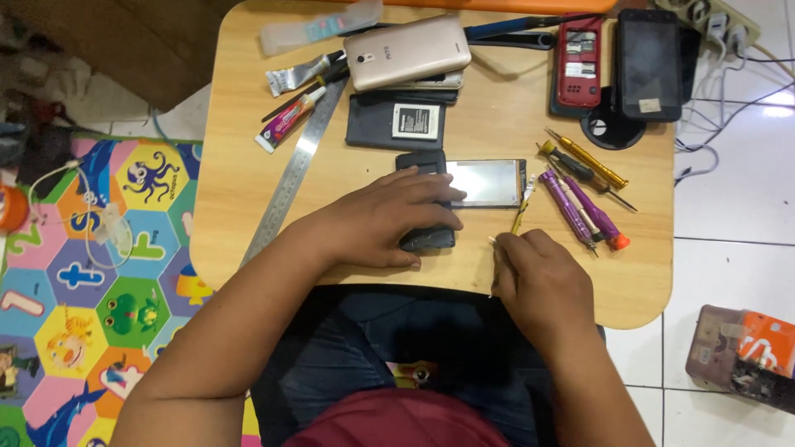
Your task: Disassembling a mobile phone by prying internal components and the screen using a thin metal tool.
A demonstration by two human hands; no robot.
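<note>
Left hand: the left hand (389, 219) lies flat, fingers spread and pressing down on a black slab-shaped phone body (427, 199), pinning it to the small rounded wooden table (240, 190).
Right hand: the right hand (538, 277) is curled shut around a thin yellow-handled tool (520, 217), whose tip points to 12 o'clock.
Phone: the black phone body sits near the table's middle; a glossy rectangular screen panel (487, 182) juts from it toward 3 o'clock, touching it.
Tool tip: it meets the screen panel's right end, just beside the corner.
At 3 o'clock of the panel: a cluster of purple, yellow and black screwdrivers (584, 186), lying close together.
At 12 o'clock: a flat black battery with a white label (397, 124), and beyond it a gold phone back cover (407, 51).
At 10 o'clock: a long steel ruler (294, 174) lying diagonally, with a small glue tube (286, 120) beside it.
At 1 o'clock: a red opened keypad phone (578, 60) and a black touchscreen phone (649, 62), side by side.
Floor at 9 o'clock: a colourful hexagon-patterned play mat (91, 273).
</note>
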